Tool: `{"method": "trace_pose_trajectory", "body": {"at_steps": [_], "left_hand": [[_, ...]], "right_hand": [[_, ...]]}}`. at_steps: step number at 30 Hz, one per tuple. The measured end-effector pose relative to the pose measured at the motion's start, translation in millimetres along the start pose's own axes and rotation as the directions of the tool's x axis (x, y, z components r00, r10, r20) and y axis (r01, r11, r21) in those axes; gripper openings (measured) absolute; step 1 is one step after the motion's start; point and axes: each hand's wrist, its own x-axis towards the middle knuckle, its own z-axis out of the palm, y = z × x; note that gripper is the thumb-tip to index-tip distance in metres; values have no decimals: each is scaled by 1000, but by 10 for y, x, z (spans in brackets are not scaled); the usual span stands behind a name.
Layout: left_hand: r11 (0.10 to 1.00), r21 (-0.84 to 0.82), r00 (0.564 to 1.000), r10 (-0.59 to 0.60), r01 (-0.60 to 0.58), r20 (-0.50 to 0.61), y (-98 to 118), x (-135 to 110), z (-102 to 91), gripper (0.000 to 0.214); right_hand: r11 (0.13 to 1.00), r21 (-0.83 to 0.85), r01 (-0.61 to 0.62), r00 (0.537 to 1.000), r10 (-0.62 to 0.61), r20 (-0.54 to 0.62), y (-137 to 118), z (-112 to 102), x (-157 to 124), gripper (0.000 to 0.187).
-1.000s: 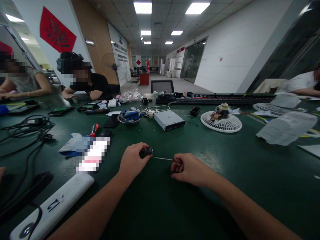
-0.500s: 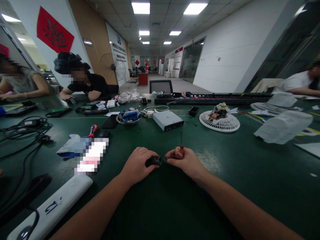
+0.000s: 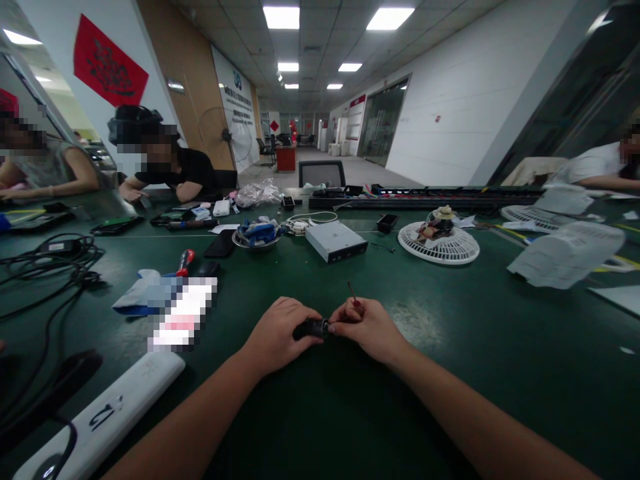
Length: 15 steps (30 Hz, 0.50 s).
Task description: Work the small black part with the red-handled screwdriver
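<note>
My left hand (image 3: 279, 337) is closed around a short black tube (image 3: 311, 328), its end facing right. At that end, the thumb and fingertips of my right hand (image 3: 374, 328) pinch a small round part (image 3: 327, 328), partly hidden and too small to name. A thin screwdriver with a red handle (image 3: 357, 305) is also tucked in the right hand's fingers, its shaft pointing up and slightly left. Both hands are just above the green table (image 3: 320, 413), almost touching each other.
Ahead stand a silver optical drive (image 3: 336, 240), a white fan grille (image 3: 439, 250) and a bowl of blue cloth (image 3: 257, 235). On the left lie a white power strip (image 3: 110, 413), a red-handled tool (image 3: 185, 261) and black cables (image 3: 50, 287). Other people sit around the table.
My right hand has moved left, bringing the small round part against the tube's end. The screwdriver has tilted left and its shaft appears shorter. The left hand has shifted slightly right.
</note>
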Motion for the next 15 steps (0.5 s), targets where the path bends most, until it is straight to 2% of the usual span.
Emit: {"method": "trace_pose_trajectory", "body": {"at_steps": [6, 15], "left_hand": [[1000, -14, 999, 19, -18, 29, 13, 1, -2, 25], [1000, 4, 1000, -1, 1, 13, 10, -1, 23, 26]], "right_hand": [[997, -81, -19, 1000, 17, -20, 25, 10, 13, 22], [999, 30, 32, 997, -34, 73, -18, 113, -53, 15]]}}
